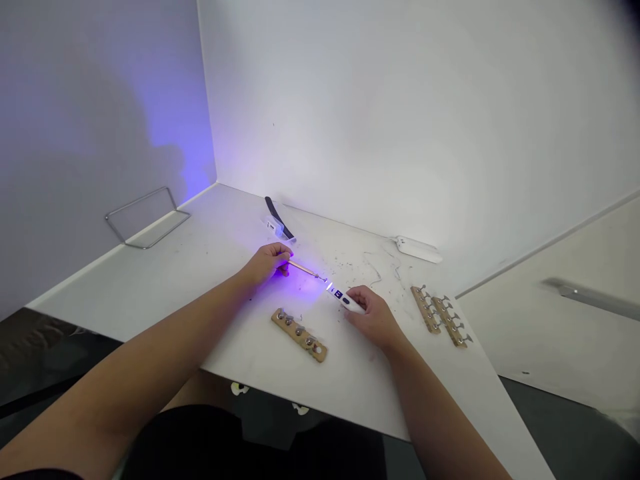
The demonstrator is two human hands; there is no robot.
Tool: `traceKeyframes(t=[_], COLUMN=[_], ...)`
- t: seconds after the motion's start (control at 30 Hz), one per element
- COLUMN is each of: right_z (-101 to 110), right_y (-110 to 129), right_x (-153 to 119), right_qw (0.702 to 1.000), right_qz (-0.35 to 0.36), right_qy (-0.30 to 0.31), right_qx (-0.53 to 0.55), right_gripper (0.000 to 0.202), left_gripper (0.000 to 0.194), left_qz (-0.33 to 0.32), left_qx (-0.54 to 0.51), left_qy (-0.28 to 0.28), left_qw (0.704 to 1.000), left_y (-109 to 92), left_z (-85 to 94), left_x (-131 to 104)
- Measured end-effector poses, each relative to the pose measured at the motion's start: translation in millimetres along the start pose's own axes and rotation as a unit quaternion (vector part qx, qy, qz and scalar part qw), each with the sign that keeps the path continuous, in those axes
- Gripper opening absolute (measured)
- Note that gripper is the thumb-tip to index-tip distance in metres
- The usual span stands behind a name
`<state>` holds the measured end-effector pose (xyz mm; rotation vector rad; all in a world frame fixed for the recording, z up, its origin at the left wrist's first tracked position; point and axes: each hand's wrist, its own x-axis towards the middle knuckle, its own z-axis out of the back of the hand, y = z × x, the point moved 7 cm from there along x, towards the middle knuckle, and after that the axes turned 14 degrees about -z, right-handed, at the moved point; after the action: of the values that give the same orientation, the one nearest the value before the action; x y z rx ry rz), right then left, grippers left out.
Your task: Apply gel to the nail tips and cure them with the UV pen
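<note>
My left hand (271, 261) pinches a thin copper-coloured rod (303, 268) that points right, with a small metal piece at its tip. My right hand (371, 313) is closed around a white handheld lamp (351, 304) with a small dark display. Its lit end faces the rod's tip, a short gap away, and throws violet light over the table and my left hand. Nearer to me lies a wooden strip (290, 327) with several round metal pieces and a hole at its right end.
Two wooden strips (425, 310) (450, 321) with metal pegs lie on the white table (360, 380) at right. A black curved strip (278, 217), a white flat device (417, 249) and a wire frame (147, 220) are near the walls. Dark crumbs are scattered mid-table.
</note>
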<state>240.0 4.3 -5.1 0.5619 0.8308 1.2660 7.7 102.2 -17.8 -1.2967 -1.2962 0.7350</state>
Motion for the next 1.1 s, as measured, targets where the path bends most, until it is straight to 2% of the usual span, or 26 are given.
traceKeyframes(t=[0.3,0.53,1.1], right_z=[0.2,0.2,-1.7], right_y=[4.8,4.8,4.1], right_x=[-3.2,-1.0,-1.7], right_qw=[1.000,1.000,1.000], right_qz=[0.000,0.007,0.014], right_qy=[0.004,0.001,0.010], right_qx=[0.002,-0.003,0.010], right_gripper=[0.025,0.027,0.025], left_gripper=[0.011,0.005,0.009], left_qz=[0.000,0.007,0.008], left_qx=[0.001,0.018,0.032], left_qy=[-0.004,0.000,0.010], left_qw=[1.000,1.000,0.999], left_y=[4.0,-0.9,-4.2], left_z=[2.5,0.1,-2.3], left_x=[1.1,-0.2,-1.4])
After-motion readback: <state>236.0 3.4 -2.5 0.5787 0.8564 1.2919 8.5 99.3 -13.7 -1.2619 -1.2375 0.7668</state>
